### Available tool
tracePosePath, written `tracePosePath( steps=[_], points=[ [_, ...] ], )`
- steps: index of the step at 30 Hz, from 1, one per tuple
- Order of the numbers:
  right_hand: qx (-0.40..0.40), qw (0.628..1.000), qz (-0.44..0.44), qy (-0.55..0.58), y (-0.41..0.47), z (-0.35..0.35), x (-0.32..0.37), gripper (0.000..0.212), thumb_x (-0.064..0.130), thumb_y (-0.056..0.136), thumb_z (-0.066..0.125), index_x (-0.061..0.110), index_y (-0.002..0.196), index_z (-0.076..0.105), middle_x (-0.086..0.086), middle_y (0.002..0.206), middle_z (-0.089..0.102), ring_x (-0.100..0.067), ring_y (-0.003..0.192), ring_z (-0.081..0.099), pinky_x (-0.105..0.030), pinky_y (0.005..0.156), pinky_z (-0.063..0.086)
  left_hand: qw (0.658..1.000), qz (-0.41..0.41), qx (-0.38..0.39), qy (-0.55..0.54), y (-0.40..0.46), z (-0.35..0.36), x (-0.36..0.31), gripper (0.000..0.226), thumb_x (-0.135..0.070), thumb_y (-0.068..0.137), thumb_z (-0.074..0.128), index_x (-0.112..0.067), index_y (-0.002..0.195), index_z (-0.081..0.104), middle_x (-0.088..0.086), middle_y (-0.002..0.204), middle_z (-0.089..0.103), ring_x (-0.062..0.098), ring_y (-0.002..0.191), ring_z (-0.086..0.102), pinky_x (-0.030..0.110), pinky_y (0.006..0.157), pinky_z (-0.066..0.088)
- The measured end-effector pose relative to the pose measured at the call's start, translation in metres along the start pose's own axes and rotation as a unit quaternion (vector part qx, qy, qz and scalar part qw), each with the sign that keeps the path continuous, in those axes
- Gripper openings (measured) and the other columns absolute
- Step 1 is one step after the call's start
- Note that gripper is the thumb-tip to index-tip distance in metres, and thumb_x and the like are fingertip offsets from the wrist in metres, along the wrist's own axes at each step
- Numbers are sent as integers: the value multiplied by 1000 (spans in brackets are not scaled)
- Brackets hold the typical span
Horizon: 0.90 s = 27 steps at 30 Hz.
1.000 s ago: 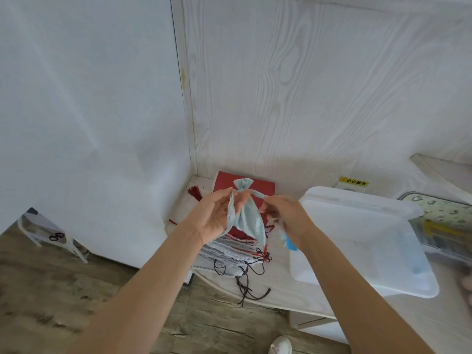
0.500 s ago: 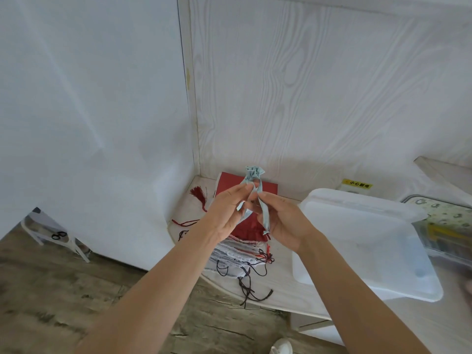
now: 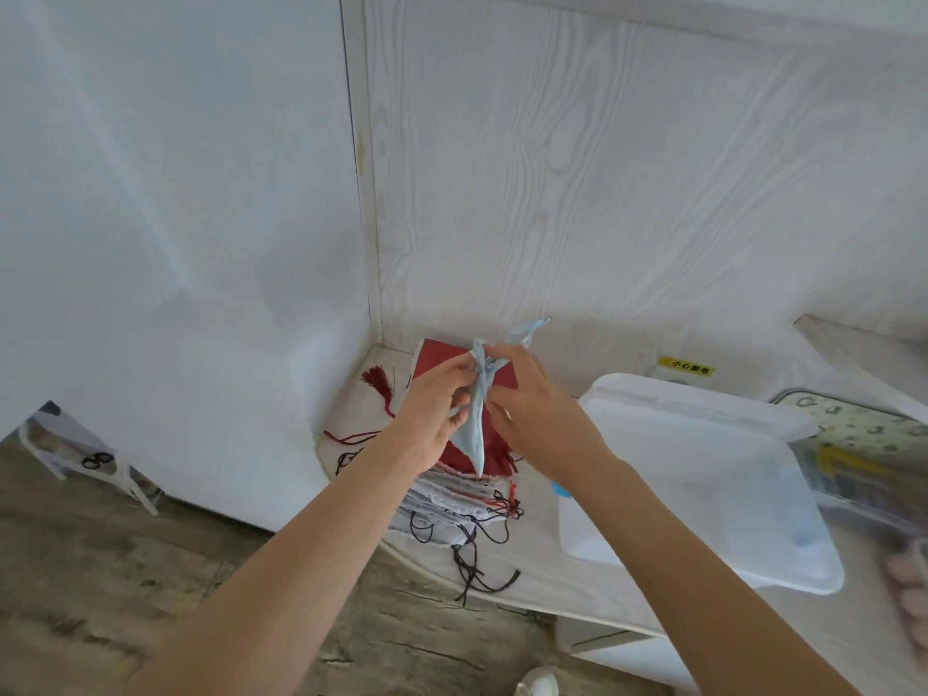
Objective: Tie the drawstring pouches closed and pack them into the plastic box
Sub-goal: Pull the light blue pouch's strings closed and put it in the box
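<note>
Here your table (image 3: 577, 580) sits in a corner of white wood-grain walls; biggest item on it is the plastic box (image 3: 703, 560), translucent white, lying to your right with a small blue clip (image 3: 558, 489) at its near-left edge; beyond the box, at the right edge of view, a clear patterned container (image 3: 863, 444); at the table's left, a stack of pouches (image 3: 452, 499), red on top and pale lace-edged ones under, dark cords trailing off the front edge; a red tassel (image 3: 375, 381) lies behind it; a yellow sticker (image 3: 685, 366) is on the wall; you hold the light blue pouch (image 3: 474, 434) in the air above that stack, body hanging down, neck gathered; your left hand (image 3: 432, 409) pinches the neck, fingers curled on the cloth; your right hand (image 3: 532, 404) pinches the same neck from the other side, fingers pressed together; the pale blue drawstring (image 3: 527, 331) sticks up past your right fingers.
</note>
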State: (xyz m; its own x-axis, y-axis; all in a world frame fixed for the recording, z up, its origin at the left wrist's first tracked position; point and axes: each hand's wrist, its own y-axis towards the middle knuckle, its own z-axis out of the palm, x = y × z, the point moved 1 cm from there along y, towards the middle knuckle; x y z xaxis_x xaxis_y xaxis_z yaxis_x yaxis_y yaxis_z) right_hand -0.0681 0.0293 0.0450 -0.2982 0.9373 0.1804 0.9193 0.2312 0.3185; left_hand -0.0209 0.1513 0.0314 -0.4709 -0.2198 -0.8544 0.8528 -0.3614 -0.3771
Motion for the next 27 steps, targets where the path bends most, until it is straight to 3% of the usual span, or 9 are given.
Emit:
tracePosePath(
  steps=[2, 4, 5, 7, 10, 14, 20, 23, 27],
  points=[
    [-17, 998, -46, -29, -3, -2, -1, 29, 19, 86, 56, 8, 60, 58, -11, 131, 51, -23, 105, 59, -20, 51, 45, 999, 18, -42, 12, 1, 0, -1, 19, -9, 90, 54, -15, 89, 71, -3, 61, 50, 9, 57, 37, 21, 62, 35],
    [-21, 996, -78, -40, -6, -7, -1, 29, 15, 82, 64, 9, 55, 55, -13, 128, 55, -20, 98, 62, -12, 53, 35, 995, 52, -80, 15, -2, 4, -3, 18, -3, 88, 55, -10, 90, 71, -4, 53, 54, 6, 48, 42, 19, 58, 43],
    [-25, 995, -91, -40, -6, -7, -1, 29, 12, 79, 69, 10, 54, 55, -13, 128, 55, -18, 95, 62, -9, 56, 31, 994, 70, -88, 4, -5, 7, -4, 17, 1, 88, 54, -4, 94, 69, -6, 50, 61, 2, 42, 47, 18, 63, 52],
    [-26, 995, -95, -17, -7, -7, -1, 26, 8, 76, 71, 11, 55, 57, -14, 128, 56, -20, 91, 62, -8, 60, 29, 992, 92, -85, -27, -10, 13, -4, 16, 4, 88, 55, -1, 97, 67, -6, 63, 70, -1, 42, 57, 20, 74, 52],
    [-36, 994, -108, 4, -7, -6, -2, 23, 11, 82, 61, 10, 60, 61, -16, 129, 55, -23, 87, 65, -13, 61, 37, 991, 98, -85, -6, -10, 12, -1, 10, -5, 86, 62, -7, 81, 71, -3, 68, 73, 1, 52, 64, 13, 56, 53],
    [-32, 993, -110, -2, -10, -3, -7, 37, 26, 90, 41, 10, 71, 68, -17, 133, 52, -24, 101, 64, -24, 70, 52, 999, 41, -33, 5, -9, 7, -2, 12, -11, 87, 62, -8, 77, 69, -3, 58, 69, 9, 54, 64, 17, 55, 53],
    [1, 993, -114, -17, -13, -3, -10, 12, 9, 74, 72, 12, 63, 66, -14, 127, 59, -15, 82, 68, -13, 57, 47, 997, -5, 65, 50, -8, 3, -6, 14, -11, 88, 60, -4, 82, 70, 5, 69, 71, 13, 61, 65, 20, 62, 53],
    [11, 995, -102, 17, -15, 0, -13, 6, 4, 73, 74, 9, 76, 72, -13, 132, 56, -21, 95, 68, -21, 70, 54, 991, -7, 69, 116, -7, 1, -12, 13, -8, 88, 60, -2, 80, 70, 6, 71, 70, 14, 65, 63, 23, 67, 53],
    [-19, 994, -20, 107, -14, 1, -17, 12, 6, 87, 60, 0, 89, 71, -14, 140, 44, -26, 110, 58, -24, 94, 45, 987, 13, 63, 150, -9, 4, -20, 21, -3, 86, 59, -7, 67, 67, 7, 71, 66, 15, 67, 61, 29, 75, 52]
  ],
)
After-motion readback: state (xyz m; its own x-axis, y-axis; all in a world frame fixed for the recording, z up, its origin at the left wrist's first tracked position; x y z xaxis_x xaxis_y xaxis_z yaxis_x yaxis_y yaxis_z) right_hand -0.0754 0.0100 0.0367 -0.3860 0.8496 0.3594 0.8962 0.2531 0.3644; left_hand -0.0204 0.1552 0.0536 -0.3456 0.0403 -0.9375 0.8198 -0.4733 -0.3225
